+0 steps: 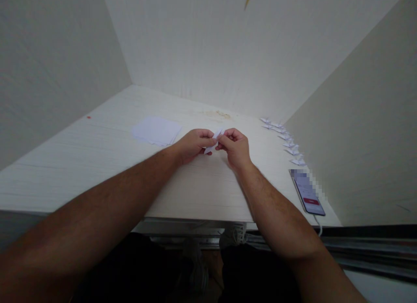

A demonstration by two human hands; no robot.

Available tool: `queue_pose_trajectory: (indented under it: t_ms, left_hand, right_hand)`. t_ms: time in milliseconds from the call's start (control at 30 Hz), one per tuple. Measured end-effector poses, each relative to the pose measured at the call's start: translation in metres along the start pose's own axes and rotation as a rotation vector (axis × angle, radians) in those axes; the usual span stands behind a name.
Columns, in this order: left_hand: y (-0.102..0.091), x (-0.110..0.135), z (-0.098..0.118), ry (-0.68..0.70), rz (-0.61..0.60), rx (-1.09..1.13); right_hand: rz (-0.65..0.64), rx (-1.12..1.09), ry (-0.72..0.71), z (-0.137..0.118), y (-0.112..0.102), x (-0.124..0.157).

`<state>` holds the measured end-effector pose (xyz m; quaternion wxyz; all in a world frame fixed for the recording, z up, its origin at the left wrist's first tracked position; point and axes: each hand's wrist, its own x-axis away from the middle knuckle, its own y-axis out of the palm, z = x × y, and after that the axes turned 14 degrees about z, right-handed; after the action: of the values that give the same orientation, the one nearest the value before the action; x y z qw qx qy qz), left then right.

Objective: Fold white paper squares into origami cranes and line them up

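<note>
Over the middle of the white table, a small folded piece of white paper (210,148) is held between both hands. My left hand (194,145) pinches its left side between thumb and fingers. From the other side, my right hand (236,146) grips the paper's upper right part with thumb and forefinger. The fingers hide some of the folds. A loose pile of white paper sheets (157,130) lies left of my left hand. Along the right side of the table stands a row of several small folded paper cranes (289,144).
A phone (307,192) with its screen lit lies near the right wall, a white cable (319,227) running from its lower end. Walls close in the table (198,199) at the back and both sides. A small red bit (89,117) lies at the left edge.
</note>
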<state>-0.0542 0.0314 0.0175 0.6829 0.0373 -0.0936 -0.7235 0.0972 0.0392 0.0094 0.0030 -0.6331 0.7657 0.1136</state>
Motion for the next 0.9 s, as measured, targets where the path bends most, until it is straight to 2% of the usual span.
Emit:
queue_pose_trajectory:
  t_ms: [133,333,533,667,800,900]
  left_hand:
    - [0.0007,-0.0012,-0.0014,0.103,0.020,-0.075]
    - [0.0070,0.0035,0.0038,0.292,0.166,-0.269]
    - [0.0016,-0.0004,-0.0018,0.210,0.105,-0.218]
    - [0.0000,-0.0026,-0.0051,0.195,0.078,-0.180]
    - [0.0033,0.0008,-0.0011,0.230,0.109,-0.195]
    - [0.0048,0.0036,0.0029,0.262,0.168,-0.222]
  right_hand:
    - [0.027,-0.016,-0.019,-0.0011,0.0006,0.0013]
    - [0.205,0.064,-0.052,-0.0018,0.0072,0.0048]
    - [0.126,0.003,-0.022,-0.0036,0.0066,0.0045]
    - [0.132,0.006,-0.042,-0.0033,0.0041,0.0026]
    - [0.169,0.035,-0.049,-0.0029,0.0037,0.0022]
    - [0.129,0.026,-0.030,-0.0047,0.0040,0.0034]
